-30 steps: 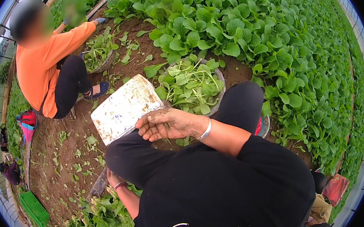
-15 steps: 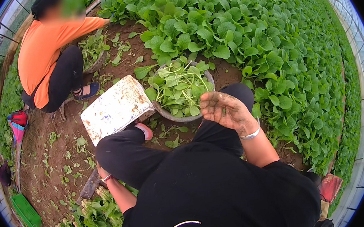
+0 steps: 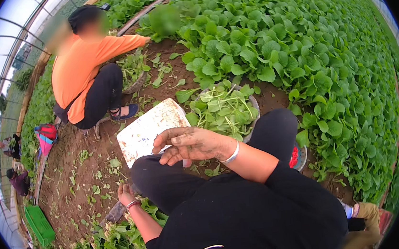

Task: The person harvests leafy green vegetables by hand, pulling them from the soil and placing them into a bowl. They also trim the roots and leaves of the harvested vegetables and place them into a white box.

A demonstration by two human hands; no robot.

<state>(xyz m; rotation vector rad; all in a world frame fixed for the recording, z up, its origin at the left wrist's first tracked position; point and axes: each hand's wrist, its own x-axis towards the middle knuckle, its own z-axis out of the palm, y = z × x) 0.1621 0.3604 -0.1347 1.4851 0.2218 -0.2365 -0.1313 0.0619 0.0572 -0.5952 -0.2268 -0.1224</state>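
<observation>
Greenhouse bed | right hand (image 3: 193, 144) hovering empty over white board (image 3: 149, 129), basin (image 3: 227, 110) beside | left hand (image 3: 125, 195) probably pressing soil | next: reaching greens.

My one head view looks steeply down from above my lap, close on my right hand (image 3: 192, 143), facing outward over the basin of greens (image 3: 227, 110); fisheye rim bends.

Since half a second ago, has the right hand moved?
Yes. The right hand swung left, from the basin's right side to the white board.
</observation>
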